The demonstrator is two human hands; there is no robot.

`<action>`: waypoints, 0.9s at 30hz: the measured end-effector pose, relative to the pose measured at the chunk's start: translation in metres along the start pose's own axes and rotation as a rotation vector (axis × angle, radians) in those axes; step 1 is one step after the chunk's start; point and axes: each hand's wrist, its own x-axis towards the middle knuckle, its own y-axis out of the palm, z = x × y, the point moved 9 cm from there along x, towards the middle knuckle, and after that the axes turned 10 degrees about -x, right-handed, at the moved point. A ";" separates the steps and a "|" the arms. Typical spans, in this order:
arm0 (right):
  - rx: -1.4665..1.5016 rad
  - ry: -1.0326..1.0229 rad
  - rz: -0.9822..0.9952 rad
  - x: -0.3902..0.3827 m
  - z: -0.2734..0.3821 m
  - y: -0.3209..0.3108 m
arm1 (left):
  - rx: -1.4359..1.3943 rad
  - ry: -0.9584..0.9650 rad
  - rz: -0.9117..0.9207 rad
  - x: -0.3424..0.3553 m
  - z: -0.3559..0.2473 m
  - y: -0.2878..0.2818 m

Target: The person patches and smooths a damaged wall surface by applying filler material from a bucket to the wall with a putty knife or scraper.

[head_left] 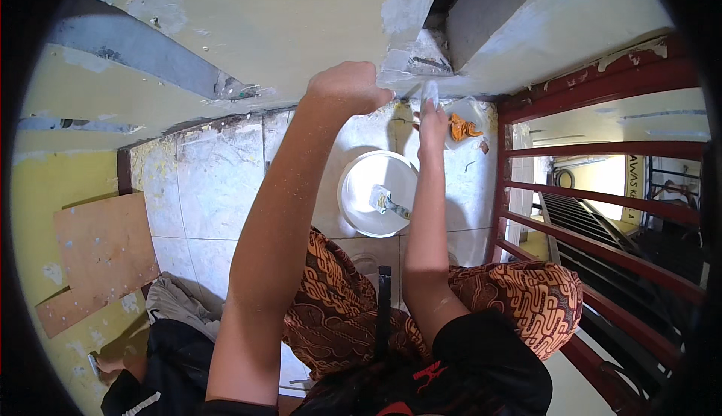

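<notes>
My left hand (346, 89) is closed against the lower part of the pale wall (301, 10), knuckles up and thumb to the right. Its fingertips are turned away, so anything inside is hidden. Lower and to the right, my right hand (431, 124) grips a pale, flat, blade-like tool (429, 92), upright near a broken patch (430, 62) at the wall's foot. Between my forearms stands a round white bucket (353, 217). A brush-like tool (382, 198) smeared with white lies in it, its handle toward the rim by my right forearm.
Beside my right hand, a clear plastic container (453, 144) holds an orange cloth (462, 126). Red railings (594, 149) close off the right side. A brown board (105, 239) leans on the yellow wall at left, above another person's dark clothing (177, 356). Tiles (218, 190) cover the floor.
</notes>
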 end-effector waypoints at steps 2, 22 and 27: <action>0.141 -0.004 -0.097 -0.005 0.008 0.023 | 0.019 -0.002 0.014 0.002 0.009 0.001; 0.301 0.008 -0.224 -0.025 0.043 0.045 | -0.085 0.003 0.044 0.001 0.000 -0.008; -0.582 -0.746 0.264 -0.078 0.113 0.045 | 0.028 0.044 0.062 0.026 0.020 0.006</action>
